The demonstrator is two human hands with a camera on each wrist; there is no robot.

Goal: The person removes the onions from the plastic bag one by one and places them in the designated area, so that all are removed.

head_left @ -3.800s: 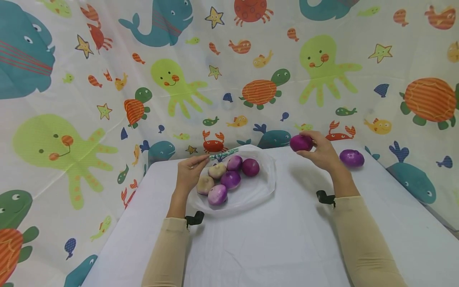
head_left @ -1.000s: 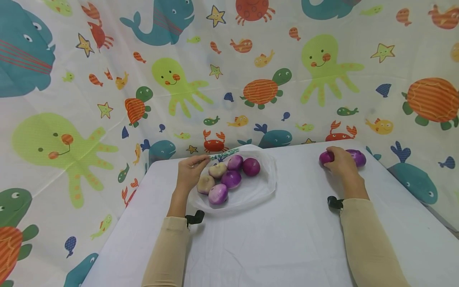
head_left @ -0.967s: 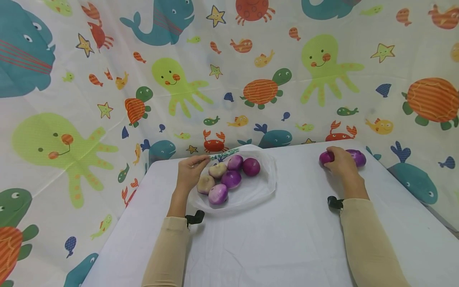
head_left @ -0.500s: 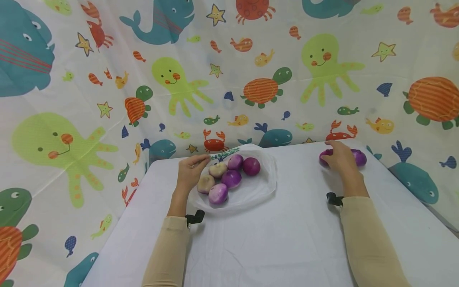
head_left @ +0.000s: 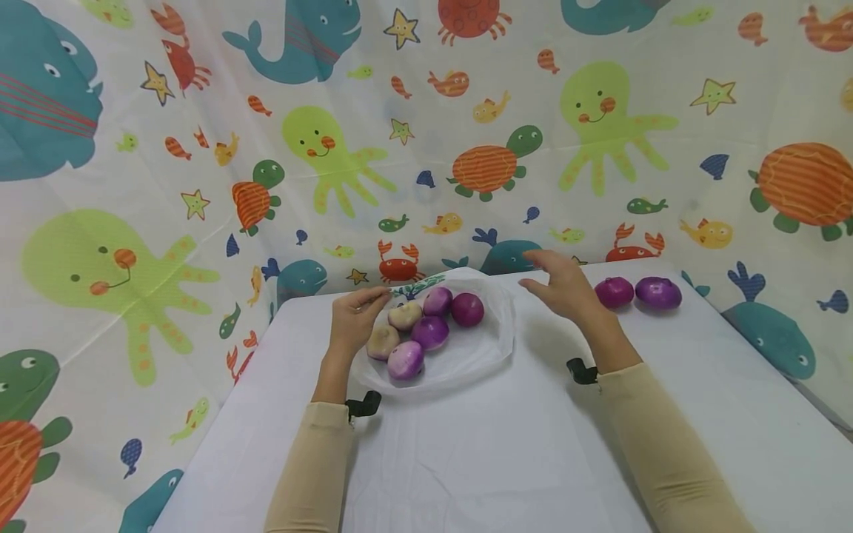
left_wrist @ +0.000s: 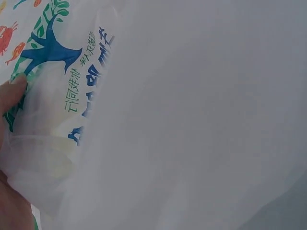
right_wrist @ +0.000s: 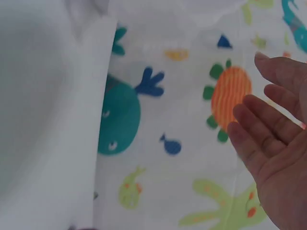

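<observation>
A white plastic bag (head_left: 489,352) with green and blue print lies spread on the table's left half. On it rest several purple-red onions (head_left: 429,334) and two cream-coloured bulbs (head_left: 383,343). My left hand (head_left: 353,320) pinches the bag's far left edge; the left wrist view shows its thumb (left_wrist: 14,91) against the printed bag (left_wrist: 53,108). Over the table, right of the bag, my right hand (head_left: 566,287) holds nothing, thumb and fingers apart. Side by side to its right lie a red onion (head_left: 614,293) and a broader purple onion (head_left: 658,294).
A white cloth covers the table (head_left: 466,459). Just behind its far edge hangs a curtain (head_left: 426,133) printed with sea animals. Each wrist carries a small black camera, such as the left one (head_left: 363,404).
My right hand carried a red onion rightward, set it beside the broader purple onion, and let go. It has since moved back left. My left hand keeps its pinch on the bag.
</observation>
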